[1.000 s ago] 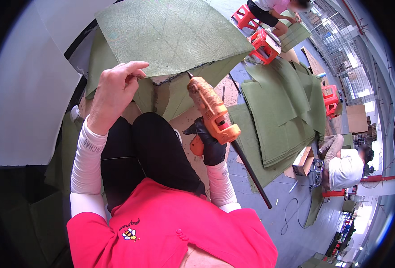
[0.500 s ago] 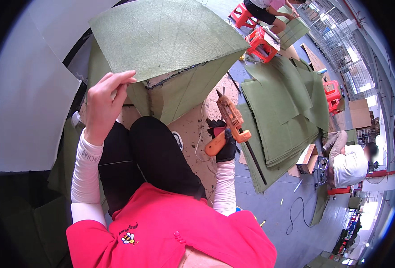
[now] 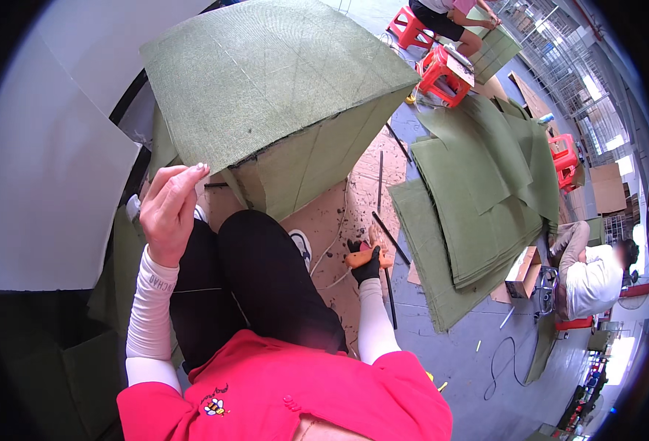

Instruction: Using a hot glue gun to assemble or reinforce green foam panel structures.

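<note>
Gripping a glue gun (image 3: 359, 258) down low, the right hand (image 3: 367, 270) sits out past the knee in the head view, black-gloved fingers wrapped round the orange handle. The nose points away from the legs, which looks like a sensible way to hold something probably hot. A black stick (image 3: 392, 301) seems to trail from its back end. Can't tell if the gun is touching the cardboard (image 3: 328, 253) below or just over it. That cardboard is dotted with dark specks, so my guess is it's there to save the floor from drips.

The left hand (image 3: 167, 213) is bare, fingers curled and tips bunched together right at the near corner of the green top sheet (image 3: 273, 81). Might be steadying that corner, but can't tell if it's actually pinched. The sheet lies over a boxy green piece (image 3: 317, 158) right in front of the knees, close enough for both hands, I'd say. A dark line runs along the edge where they meet.

Over to the right, a pile of green sheets (image 3: 478, 213) lies flat on the floor, probably there to be handy.
</note>
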Available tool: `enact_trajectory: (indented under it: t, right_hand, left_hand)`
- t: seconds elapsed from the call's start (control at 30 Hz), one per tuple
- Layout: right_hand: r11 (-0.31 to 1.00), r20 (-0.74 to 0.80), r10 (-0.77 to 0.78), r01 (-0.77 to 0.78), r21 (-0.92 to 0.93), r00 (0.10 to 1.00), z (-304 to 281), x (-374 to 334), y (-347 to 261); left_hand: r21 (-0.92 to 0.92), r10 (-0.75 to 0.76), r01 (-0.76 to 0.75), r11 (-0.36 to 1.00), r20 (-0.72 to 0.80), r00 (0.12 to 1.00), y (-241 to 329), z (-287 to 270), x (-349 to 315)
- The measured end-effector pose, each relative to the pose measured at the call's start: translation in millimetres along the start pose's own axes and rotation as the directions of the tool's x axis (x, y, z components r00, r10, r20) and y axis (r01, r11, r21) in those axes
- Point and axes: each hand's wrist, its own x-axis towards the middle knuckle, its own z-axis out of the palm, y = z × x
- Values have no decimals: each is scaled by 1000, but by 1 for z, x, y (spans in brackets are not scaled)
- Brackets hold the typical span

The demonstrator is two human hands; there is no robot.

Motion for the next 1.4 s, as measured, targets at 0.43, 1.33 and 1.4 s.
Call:
enact_trajectory:
  t: [0.43, 1.33, 1.4]
  right_hand:
    - [89, -514, 602, -691, -718, 611, -28, -100, -11]
    - [-464, 910, -392, 825, -323, 136, 465, -107, -170]
    - [-570, 935, -333, 765, -300, 119, 472, -100, -171]
  left_hand:
    - [92, 136, -143, 985, 86, 987, -4, 0, -9]
    - [88, 213, -229, 969, 167, 963, -12, 8, -23]
    - [91, 220, -237, 967, 162, 962, -14, 9, -24]
